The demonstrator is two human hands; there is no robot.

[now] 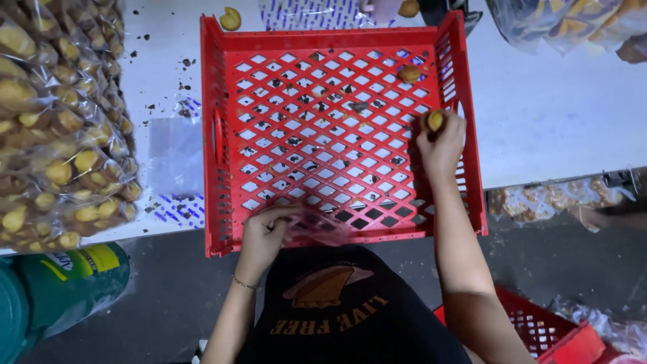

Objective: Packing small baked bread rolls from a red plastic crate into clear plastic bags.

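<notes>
A red plastic crate (222, 128) with a lattice floor stands on the white table in front of me. My right hand (441, 145) reaches into its right side and is closed on a small yellow-brown pastry (436, 120). Another such pastry (409, 73) lies near the crate's far right corner. At the crate's near edge, my left hand (264, 232) holds a clear plastic bag (317, 226), which is blurred. Dark crumbs are scattered over the crate floor.
A pile of clear bags filled with the same pastries (60, 121) lies at the left. An empty printed bag (174, 158) is beside the crate. A green container (67, 276) stands lower left. A second red crate (539, 330) sits lower right, more bagged pastries (559, 195) beyond.
</notes>
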